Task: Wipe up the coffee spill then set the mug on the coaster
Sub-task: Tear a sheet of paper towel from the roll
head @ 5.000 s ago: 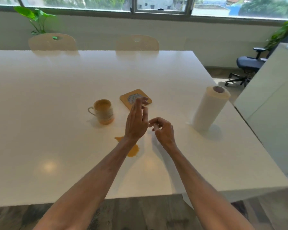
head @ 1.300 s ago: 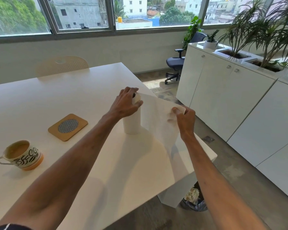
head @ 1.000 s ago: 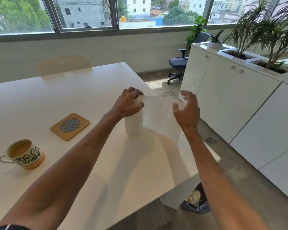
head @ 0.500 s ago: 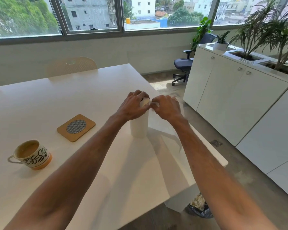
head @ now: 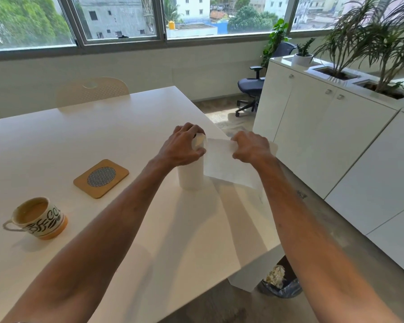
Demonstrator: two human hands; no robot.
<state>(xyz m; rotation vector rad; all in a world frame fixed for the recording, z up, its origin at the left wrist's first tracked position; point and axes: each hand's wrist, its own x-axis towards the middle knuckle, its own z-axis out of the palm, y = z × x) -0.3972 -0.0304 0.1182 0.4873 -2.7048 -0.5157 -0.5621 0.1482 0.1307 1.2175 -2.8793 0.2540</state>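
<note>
Left hand (head: 182,146) clamped over the top of the upright paper towel roll (head: 190,176) near the right edge of the white table (head: 103,129). Right hand (head: 251,146) pinching a sheet (head: 222,164) drawn out sideways from the roll. Coffee mug (head: 36,217) far left on the table, well apart from the wooden coaster (head: 101,178). Spill outside the view.

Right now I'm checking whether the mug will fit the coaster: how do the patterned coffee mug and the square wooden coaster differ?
The patterned coffee mug stands tall and round, while the square wooden coaster lies flat. The mug holds milky coffee; the coaster is bare, with a grey mesh circle in its middle. The mug sits nearer the person, the coaster farther back. Both rest on the white table, apart from each other and untouched.
</note>
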